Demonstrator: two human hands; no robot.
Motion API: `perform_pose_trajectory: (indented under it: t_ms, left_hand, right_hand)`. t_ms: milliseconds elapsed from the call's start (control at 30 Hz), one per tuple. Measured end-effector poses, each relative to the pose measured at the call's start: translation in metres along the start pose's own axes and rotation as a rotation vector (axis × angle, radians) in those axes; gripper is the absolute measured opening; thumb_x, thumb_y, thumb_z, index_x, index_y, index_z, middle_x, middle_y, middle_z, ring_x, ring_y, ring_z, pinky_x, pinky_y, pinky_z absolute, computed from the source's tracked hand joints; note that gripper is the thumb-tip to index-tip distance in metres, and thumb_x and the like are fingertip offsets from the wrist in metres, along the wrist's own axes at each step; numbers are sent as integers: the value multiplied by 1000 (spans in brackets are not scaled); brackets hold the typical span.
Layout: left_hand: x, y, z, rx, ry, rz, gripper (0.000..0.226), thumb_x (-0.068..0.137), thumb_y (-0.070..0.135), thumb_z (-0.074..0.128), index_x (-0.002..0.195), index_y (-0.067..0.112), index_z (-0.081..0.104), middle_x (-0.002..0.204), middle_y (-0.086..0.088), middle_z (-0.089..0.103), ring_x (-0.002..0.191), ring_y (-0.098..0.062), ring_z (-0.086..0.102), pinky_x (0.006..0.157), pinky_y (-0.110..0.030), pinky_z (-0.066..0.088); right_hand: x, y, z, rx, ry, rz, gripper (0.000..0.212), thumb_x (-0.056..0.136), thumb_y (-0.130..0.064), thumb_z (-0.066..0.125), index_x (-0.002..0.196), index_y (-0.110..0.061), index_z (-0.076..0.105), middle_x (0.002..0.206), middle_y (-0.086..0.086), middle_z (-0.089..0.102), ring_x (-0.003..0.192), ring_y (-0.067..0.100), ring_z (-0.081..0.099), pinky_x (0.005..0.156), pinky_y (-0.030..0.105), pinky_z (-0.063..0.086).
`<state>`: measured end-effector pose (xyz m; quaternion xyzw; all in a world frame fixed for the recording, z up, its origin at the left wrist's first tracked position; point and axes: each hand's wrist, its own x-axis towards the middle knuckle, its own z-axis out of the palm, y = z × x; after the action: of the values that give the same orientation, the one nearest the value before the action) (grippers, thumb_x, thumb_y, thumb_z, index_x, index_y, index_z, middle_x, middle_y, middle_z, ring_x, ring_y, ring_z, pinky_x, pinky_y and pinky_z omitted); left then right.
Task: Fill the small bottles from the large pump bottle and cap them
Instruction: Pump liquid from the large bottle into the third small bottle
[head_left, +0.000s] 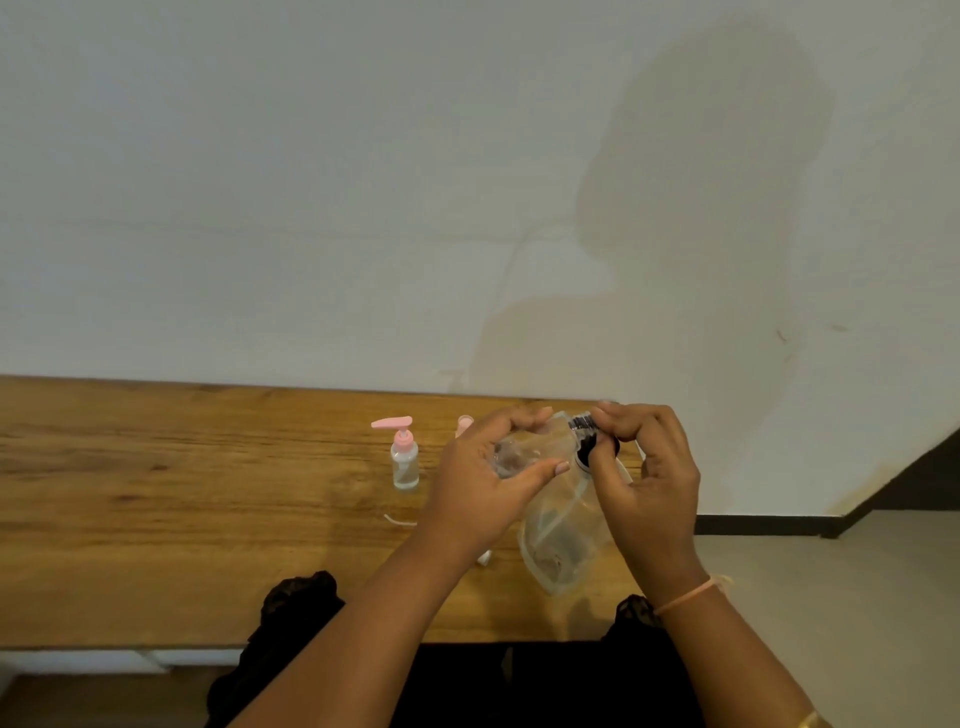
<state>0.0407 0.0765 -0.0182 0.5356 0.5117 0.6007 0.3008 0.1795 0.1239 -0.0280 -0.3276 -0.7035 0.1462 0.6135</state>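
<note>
The big bottle (558, 530) is held off the table (156, 493) and tilted. Its base points to 6 o'clock, towards the person, and its black pump head (584, 436) sits up at 12. The right hand (649, 478) has its fingers curled over that head and pinches it, probably to press or turn it. The left hand (483, 483), at 9 o'clock of the pump, curls thumb and fingers round a small clear bottle (511, 457), lying roughly sideways with one end towards the pump. The blur hides whether the nozzle meets its mouth. Holding both in the air lets the two openings be lined up by feel, so I judge this to be the filling step, or the pump being readied for it.

At 9 o'clock of the left hand, well apart, a pink-pump bottle (404, 460) stands upright on the table with its pump on. A pink cap (464, 423) shows just behind the left knuckles at 12. A thin white tube (400, 519) lies at 8 o'clock, and a small white piece (484, 557) peeks out under the left wrist. Nothing stands between the hands. The loose parts close under the left forearm could be knocked when it comes down.
</note>
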Motion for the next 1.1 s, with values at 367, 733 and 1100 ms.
perform_pose_trajectory:
  t_ms: [367,733,1100]
  left_hand:
    - [-1,1,0,-73,33,35,40,69,15,80,99,35,64,102,19,68,104,3,61,88,-22,52]
    - [2,-1,1,-55,-21,-36,33,69,8,80,89,27,62,97,25,66,101,9,60,87,-15,50]
    - [-1,1,-1,-80,6,32,39,71,8,79,98,32,63,104,13,67,103,4,60,82,-11,48]
  right_hand:
    - [5,-10,-3,44,-18,34,26,80,5,55,92,-17,62,96,-2,59,97,4,60,86,15,47]
    - [1,-2,-2,21,-29,18,12,83,-12,51,89,-14,62,94,-5,56,96,-2,58,84,11,45]
    - [6,-11,-1,62,-12,46,15,82,-11,51,90,-16,63,94,-2,58,94,0,59,82,11,46]
